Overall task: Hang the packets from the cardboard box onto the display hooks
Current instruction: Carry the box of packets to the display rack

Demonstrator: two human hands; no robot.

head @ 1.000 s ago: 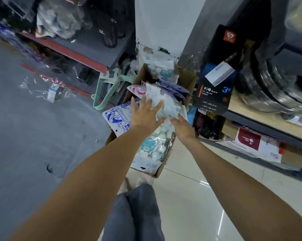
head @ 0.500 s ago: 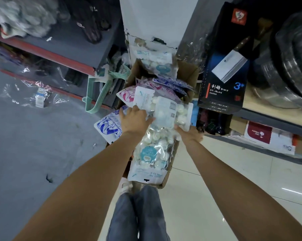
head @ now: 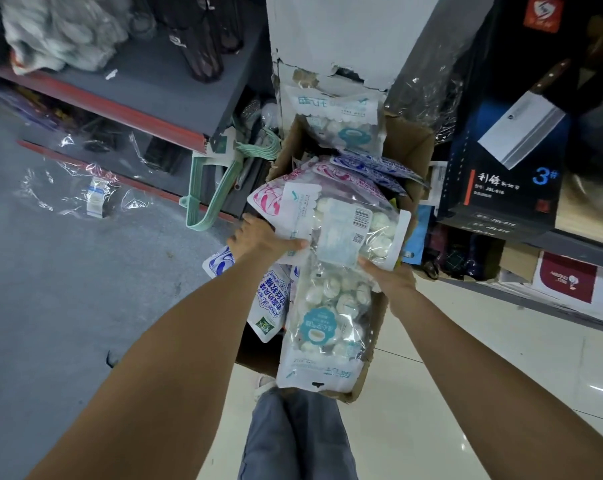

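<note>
An open cardboard box (head: 411, 147) stands on the floor, stuffed with several plastic packets. Both hands hold a clear packet of white balls (head: 345, 230) with a barcode label, lifted above the box. My left hand (head: 258, 239) grips its left edge, thumb on top. My right hand (head: 385, 277) grips its lower right edge from beneath. Another packet of white balls (head: 322, 336) lies on the box's near side. A blue-printed packet (head: 270, 303) sticks out at the left, and a further packet (head: 341, 123) leans upright at the back. No display hooks are visible.
A grey shelf with a red edge (head: 130, 109) runs at the left, with green hangers (head: 217, 188) dangling from it. A black knife box (head: 508, 157) stands on the right shelf. A white pillar (head: 341, 32) rises behind the box. My legs (head: 293, 434) are just below.
The hands went from reaching into the box to grasping the barcode packet at both sides and lifting it above the other packets. The camera view has moved closer.
</note>
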